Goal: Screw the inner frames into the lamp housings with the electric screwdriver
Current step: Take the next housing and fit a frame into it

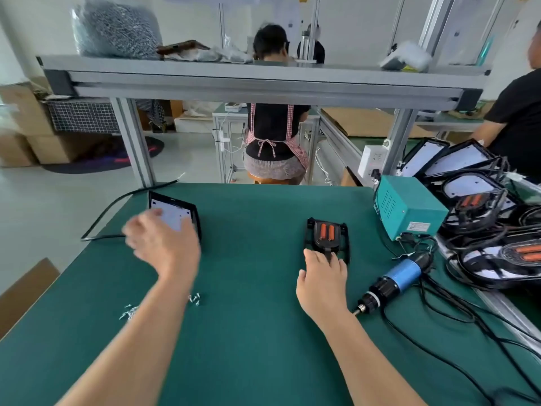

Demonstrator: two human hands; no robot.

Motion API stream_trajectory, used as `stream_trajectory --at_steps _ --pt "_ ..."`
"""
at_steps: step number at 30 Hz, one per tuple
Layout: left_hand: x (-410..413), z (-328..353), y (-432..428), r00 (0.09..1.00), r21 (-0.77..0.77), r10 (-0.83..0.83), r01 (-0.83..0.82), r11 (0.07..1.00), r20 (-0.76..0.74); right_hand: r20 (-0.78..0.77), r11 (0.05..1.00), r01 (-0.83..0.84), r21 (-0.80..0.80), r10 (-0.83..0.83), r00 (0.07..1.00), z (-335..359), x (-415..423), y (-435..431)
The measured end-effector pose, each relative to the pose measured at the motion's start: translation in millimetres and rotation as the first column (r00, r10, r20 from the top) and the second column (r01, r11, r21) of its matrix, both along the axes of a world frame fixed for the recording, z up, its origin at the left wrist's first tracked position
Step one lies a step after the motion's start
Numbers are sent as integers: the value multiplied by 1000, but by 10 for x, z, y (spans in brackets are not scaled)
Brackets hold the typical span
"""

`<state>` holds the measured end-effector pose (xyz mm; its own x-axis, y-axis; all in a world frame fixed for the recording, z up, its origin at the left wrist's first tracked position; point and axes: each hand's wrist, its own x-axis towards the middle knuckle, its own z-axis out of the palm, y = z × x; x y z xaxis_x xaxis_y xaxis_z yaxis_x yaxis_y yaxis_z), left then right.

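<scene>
A black lamp housing [183, 208] with a white panel lies at the far left of the green mat [257, 332]. My left hand [164, 244] hovers in front of it, blurred, fingers loosely curled, holding nothing I can see. A second black housing [326, 234] with two orange cells sits mid-right. My right hand [322, 282] rests at its near edge, fingertips touching it. The blue electric screwdriver [395, 278] lies on the mat to the right of that hand, tip toward me. Loose silver screws [133, 312] are scattered near my left forearm.
A teal power box [409, 210] stands at the right with black cables [456, 332] trailing across the mat. Several lamp housings [483, 218] are piled at the far right. An aluminium shelf [263, 80] spans overhead. A person sits beyond the table; another stands far right.
</scene>
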<state>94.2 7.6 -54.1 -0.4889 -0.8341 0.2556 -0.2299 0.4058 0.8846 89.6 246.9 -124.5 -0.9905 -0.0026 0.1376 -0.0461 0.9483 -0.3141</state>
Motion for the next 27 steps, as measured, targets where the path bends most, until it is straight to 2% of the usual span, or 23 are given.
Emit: stream_trajectory --at_steps 4,6,9,11,13,16,18,23,27 --pt "-252 56 -747 992 243 35 -64 968 124 -31 999 -46 3 46 998 -67 100 -149" --pt "-354 41 -998 984 342 -66 5 940 167 -43 997 -77 -3 77 996 -115 136 -195" --pt "-408 -54 -1247 930 491 -322 200 848 177 -58 996 -91 3 91 994 -133 130 -191" --pt "-420 -178 -1379 858 486 -438 271 831 270 -72 995 -93 20 94 993 -127 117 -196" --pt "-446 -275 -1462 784 396 -473 316 862 403 -83 995 -99 19 100 992 -130 111 -206" --pt "-455 -268 -1404 709 221 -384 316 923 591 -94 996 -93 12 94 991 -156 94 -203" --pt "-455 -239 -1306 679 170 -352 322 931 644 -104 997 -75 -3 74 992 -169 87 -209" --pt "-580 -308 -1051 709 320 -518 409 855 478 -131 995 -72 -67 63 989 -177 95 -210" --pt "-671 -315 -625 669 368 -644 530 764 372 -218 978 -32 -206 -14 976 -156 101 -179"
